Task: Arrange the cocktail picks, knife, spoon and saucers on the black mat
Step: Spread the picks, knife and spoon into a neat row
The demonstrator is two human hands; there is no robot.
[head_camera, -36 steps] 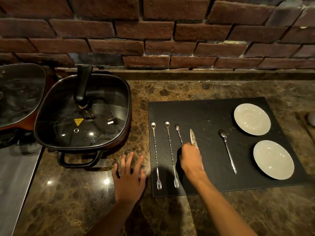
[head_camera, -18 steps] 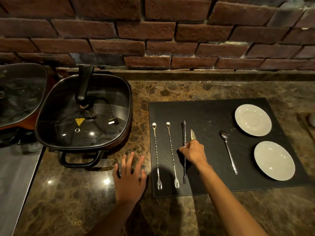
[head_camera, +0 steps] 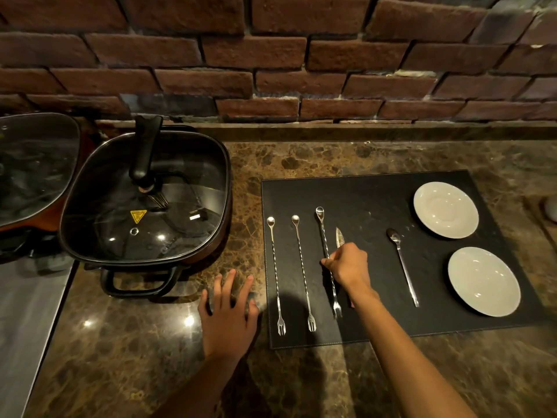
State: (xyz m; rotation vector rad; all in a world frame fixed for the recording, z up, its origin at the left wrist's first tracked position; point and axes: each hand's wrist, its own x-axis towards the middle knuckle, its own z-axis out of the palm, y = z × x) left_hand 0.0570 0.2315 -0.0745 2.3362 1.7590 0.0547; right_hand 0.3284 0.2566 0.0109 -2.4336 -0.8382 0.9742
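A black mat (head_camera: 376, 200) lies on the marble counter. Two long twisted cocktail picks (head_camera: 275, 273) (head_camera: 303, 273) lie side by side at its left edge, fork ends toward me. My right hand (head_camera: 346, 265) pinches a third pick (head_camera: 324, 236) at mid-shaft, just right of those two. The knife (head_camera: 340, 236) shows only its blade tip beyond my right hand. A spoon (head_camera: 402, 263) lies right of centre. Two white saucers (head_camera: 445, 209) (head_camera: 483, 280) sit at the mat's right. My left hand (head_camera: 229, 312) rests flat on the counter, left of the mat.
A square black pan with a glass lid (head_camera: 144, 200) stands left of the mat, another lidded pan (head_camera: 33, 167) beyond it. A brick wall (head_camera: 271, 55) backs the counter. A grey surface (head_camera: 27, 312) borders the counter's left edge.
My right hand has turned the third pick from lying hidden under it to a straight line beside the other two, and has shifted slightly right. My left hand has stayed put.
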